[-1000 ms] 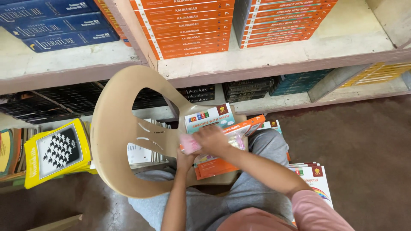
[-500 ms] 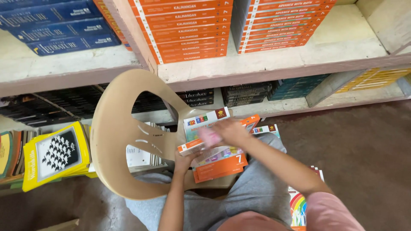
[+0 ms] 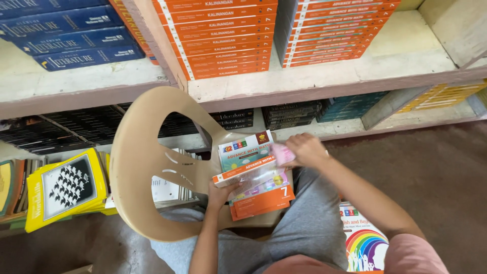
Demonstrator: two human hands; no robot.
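My left hand [image 3: 220, 194] grips the near edge of an orange and white textbook [image 3: 244, 171], tilted up on edge over a stack of similar books [image 3: 261, 195] on the seat of a tan plastic chair [image 3: 137, 167]. My right hand [image 3: 303, 149] holds a pink cloth [image 3: 282, 153] against the right end of that tilted book. A book with a colourful cover [image 3: 245, 149] lies flat behind it on the seat.
Wooden shelves [image 3: 314, 76] hold stacks of orange books [image 3: 223, 35] and blue books [image 3: 71, 30] above, dark books [image 3: 291, 112] below. A yellow book [image 3: 63, 187] lies at the left. A rainbow-covered book [image 3: 364, 238] sits by my right leg on the brown floor [image 3: 436, 177].
My right hand has slid the pink cloth along the tilted book from its left end to its right end. My left hand has kept its hold.
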